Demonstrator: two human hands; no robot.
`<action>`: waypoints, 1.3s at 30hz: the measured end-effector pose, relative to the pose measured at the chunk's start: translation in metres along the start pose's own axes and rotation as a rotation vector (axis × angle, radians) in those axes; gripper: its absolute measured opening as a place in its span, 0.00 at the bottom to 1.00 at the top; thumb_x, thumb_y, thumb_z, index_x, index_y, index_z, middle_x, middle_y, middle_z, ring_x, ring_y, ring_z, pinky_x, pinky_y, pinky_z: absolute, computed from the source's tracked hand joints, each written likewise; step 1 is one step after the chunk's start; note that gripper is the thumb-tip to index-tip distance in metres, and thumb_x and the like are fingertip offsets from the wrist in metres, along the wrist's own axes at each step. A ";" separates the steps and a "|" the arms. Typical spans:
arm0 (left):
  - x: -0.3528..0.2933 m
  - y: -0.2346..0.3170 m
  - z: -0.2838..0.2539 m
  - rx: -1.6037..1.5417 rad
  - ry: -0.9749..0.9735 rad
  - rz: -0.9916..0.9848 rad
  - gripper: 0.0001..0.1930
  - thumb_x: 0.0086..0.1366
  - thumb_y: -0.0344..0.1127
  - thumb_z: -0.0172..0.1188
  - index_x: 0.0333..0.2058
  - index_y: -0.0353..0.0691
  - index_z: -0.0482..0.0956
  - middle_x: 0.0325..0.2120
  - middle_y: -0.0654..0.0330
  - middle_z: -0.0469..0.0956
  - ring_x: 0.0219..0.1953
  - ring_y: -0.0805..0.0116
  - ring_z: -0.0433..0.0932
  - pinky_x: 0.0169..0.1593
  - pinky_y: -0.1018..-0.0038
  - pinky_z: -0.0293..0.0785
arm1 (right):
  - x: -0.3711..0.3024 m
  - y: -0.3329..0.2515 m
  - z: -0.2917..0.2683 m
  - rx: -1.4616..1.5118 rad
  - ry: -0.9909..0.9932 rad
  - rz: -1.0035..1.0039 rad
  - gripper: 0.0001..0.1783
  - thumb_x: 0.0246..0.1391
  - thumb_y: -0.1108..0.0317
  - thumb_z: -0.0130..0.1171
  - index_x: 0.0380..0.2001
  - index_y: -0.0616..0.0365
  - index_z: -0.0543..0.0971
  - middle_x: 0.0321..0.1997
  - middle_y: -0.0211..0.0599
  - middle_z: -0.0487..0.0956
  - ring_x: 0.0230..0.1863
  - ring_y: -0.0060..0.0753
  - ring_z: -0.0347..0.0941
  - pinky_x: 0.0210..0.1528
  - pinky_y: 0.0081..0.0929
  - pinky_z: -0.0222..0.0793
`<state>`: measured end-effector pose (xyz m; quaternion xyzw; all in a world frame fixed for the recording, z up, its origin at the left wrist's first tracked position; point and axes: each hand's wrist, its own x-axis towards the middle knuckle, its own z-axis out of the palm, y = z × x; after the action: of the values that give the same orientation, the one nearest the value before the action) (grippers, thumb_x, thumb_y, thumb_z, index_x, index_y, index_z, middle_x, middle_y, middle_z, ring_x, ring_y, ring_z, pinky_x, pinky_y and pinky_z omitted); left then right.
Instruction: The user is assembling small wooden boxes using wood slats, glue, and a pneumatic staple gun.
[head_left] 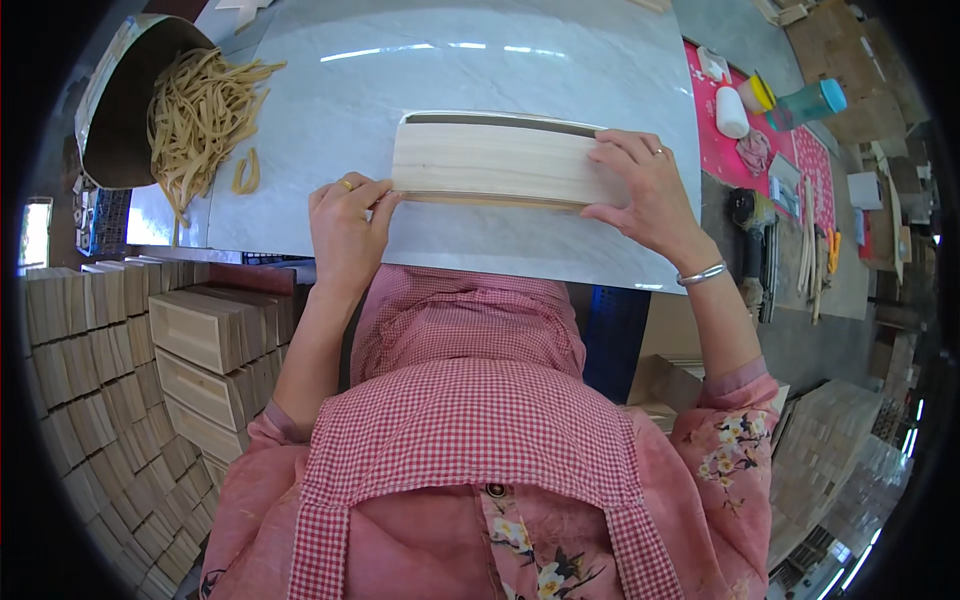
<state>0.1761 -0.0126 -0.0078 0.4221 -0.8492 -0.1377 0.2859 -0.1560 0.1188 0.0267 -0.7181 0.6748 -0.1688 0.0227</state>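
A long, shallow box of pale wood (500,160) lies crosswise on the table in front of me. A flat wooden board forms its upper face, and a dark gap runs along the far side between board and rim. My left hand (350,215) pinches the near left corner between thumb and fingers. Around the right end, my right hand (645,185) grips with the thumb on the near edge and fingers toward the far edge. The underside of the box is hidden.
Tan rubber bands (205,115) spill from a tipped container (115,100) onto the grey marbled table (330,95). A white bottle (731,112) and a teal-lidded jar (805,105) stand at right on a pink cloth. Stacked wooden boxes (190,335) fill the lower left.
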 end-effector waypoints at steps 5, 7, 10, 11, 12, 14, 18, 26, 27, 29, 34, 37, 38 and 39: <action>0.000 0.003 -0.001 -0.006 -0.010 -0.008 0.07 0.58 0.32 0.70 0.34 0.36 0.88 0.30 0.63 0.82 0.30 0.65 0.76 0.51 0.70 0.68 | -0.018 0.008 -0.006 0.009 0.162 0.022 0.26 0.43 0.65 0.75 0.47 0.55 0.80 0.51 0.31 0.79 0.50 0.37 0.72 0.56 0.34 0.66; -0.001 0.002 -0.003 0.007 -0.004 -0.013 0.07 0.58 0.31 0.70 0.34 0.35 0.87 0.29 0.63 0.82 0.31 0.66 0.76 0.52 0.70 0.67 | -0.039 0.019 -0.008 0.150 0.253 0.213 0.19 0.47 0.66 0.72 0.43 0.55 0.80 0.46 0.32 0.80 0.42 0.36 0.74 0.47 0.31 0.70; 0.001 0.002 -0.005 0.015 -0.005 -0.003 0.08 0.58 0.31 0.70 0.35 0.35 0.87 0.29 0.63 0.82 0.31 0.66 0.76 0.53 0.70 0.67 | -0.059 0.014 -0.005 0.205 0.292 0.320 0.13 0.50 0.70 0.69 0.40 0.57 0.81 0.40 0.32 0.79 0.34 0.34 0.74 0.40 0.28 0.71; 0.001 0.003 -0.004 0.016 -0.008 0.001 0.08 0.58 0.31 0.70 0.35 0.34 0.87 0.29 0.63 0.81 0.31 0.67 0.76 0.54 0.70 0.67 | -0.066 0.008 -0.003 0.190 0.279 0.328 0.11 0.51 0.73 0.67 0.39 0.59 0.81 0.37 0.32 0.78 0.31 0.33 0.72 0.37 0.26 0.70; 0.001 0.003 -0.003 0.018 -0.011 0.005 0.08 0.58 0.30 0.70 0.35 0.34 0.87 0.28 0.63 0.81 0.31 0.67 0.76 0.55 0.70 0.66 | -0.071 0.002 -0.001 0.177 0.266 0.335 0.09 0.52 0.75 0.65 0.38 0.60 0.82 0.35 0.32 0.78 0.28 0.31 0.71 0.33 0.24 0.69; 0.001 0.004 -0.003 0.020 -0.015 0.012 0.08 0.58 0.30 0.70 0.36 0.34 0.87 0.28 0.63 0.81 0.31 0.67 0.76 0.55 0.70 0.66 | -0.073 -0.003 0.004 0.163 0.254 0.346 0.07 0.53 0.78 0.64 0.37 0.62 0.82 0.32 0.33 0.77 0.25 0.30 0.69 0.30 0.23 0.68; 0.001 0.006 -0.007 -0.032 -0.068 -0.058 0.08 0.58 0.29 0.70 0.35 0.34 0.86 0.27 0.64 0.80 0.31 0.68 0.76 0.57 0.69 0.65 | -0.067 -0.007 0.015 0.083 0.262 0.302 0.05 0.53 0.79 0.63 0.34 0.62 0.82 0.29 0.31 0.76 0.23 0.29 0.68 0.28 0.25 0.66; 0.006 -0.001 -0.003 -0.023 -0.038 0.093 0.04 0.57 0.26 0.69 0.32 0.35 0.85 0.26 0.63 0.80 0.29 0.66 0.75 0.53 0.71 0.68 | -0.072 0.007 0.023 0.146 0.301 0.240 0.02 0.50 0.77 0.63 0.27 0.58 0.81 0.24 0.33 0.73 0.21 0.34 0.66 0.26 0.29 0.62; 0.005 -0.005 -0.004 -0.016 -0.038 0.096 0.04 0.57 0.26 0.69 0.31 0.35 0.85 0.26 0.63 0.80 0.29 0.65 0.75 0.51 0.70 0.69 | -0.070 0.009 0.026 0.191 0.315 0.206 0.02 0.50 0.77 0.63 0.27 0.58 0.81 0.24 0.33 0.73 0.22 0.35 0.67 0.27 0.30 0.63; 0.005 -0.007 -0.004 -0.032 -0.037 0.092 0.03 0.57 0.25 0.68 0.31 0.33 0.85 0.26 0.61 0.80 0.29 0.63 0.75 0.46 0.70 0.72 | -0.072 0.015 0.028 0.202 0.298 0.193 0.01 0.52 0.75 0.62 0.27 0.57 0.80 0.24 0.33 0.73 0.24 0.38 0.68 0.29 0.32 0.64; 0.000 -0.035 -0.001 -0.194 -0.118 -0.028 0.14 0.60 0.23 0.65 0.46 0.33 0.82 0.36 0.55 0.80 0.33 0.66 0.74 0.41 0.72 0.73 | -0.091 0.041 -0.003 0.235 0.365 0.308 0.10 0.57 0.64 0.62 0.40 0.54 0.82 0.36 0.37 0.81 0.35 0.43 0.78 0.38 0.35 0.73; -0.014 -0.040 -0.011 -0.255 -0.074 -0.202 0.24 0.64 0.25 0.63 0.59 0.37 0.75 0.47 0.54 0.78 0.36 0.67 0.73 0.43 0.73 0.73 | -0.138 0.110 -0.049 0.049 0.642 0.671 0.10 0.57 0.67 0.59 0.41 0.57 0.83 0.37 0.40 0.82 0.36 0.45 0.77 0.40 0.35 0.73; -0.015 -0.037 -0.014 -0.262 -0.030 -0.351 0.28 0.66 0.27 0.62 0.65 0.40 0.71 0.51 0.54 0.76 0.37 0.67 0.72 0.45 0.73 0.72 | -0.168 0.149 -0.059 -0.143 0.785 0.693 0.12 0.57 0.66 0.58 0.42 0.57 0.83 0.38 0.41 0.83 0.37 0.47 0.77 0.41 0.37 0.73; -0.020 -0.041 -0.020 -0.296 -0.020 -0.407 0.28 0.68 0.28 0.60 0.67 0.41 0.68 0.53 0.54 0.74 0.37 0.68 0.71 0.45 0.73 0.72 | -0.196 0.177 -0.071 -0.208 0.776 0.848 0.14 0.57 0.67 0.57 0.45 0.59 0.83 0.40 0.43 0.84 0.39 0.48 0.78 0.43 0.39 0.73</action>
<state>0.2237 -0.0216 -0.0189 0.5367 -0.7200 -0.3194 0.3026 -0.3522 0.3086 0.0061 -0.2693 0.8753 -0.3284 -0.2312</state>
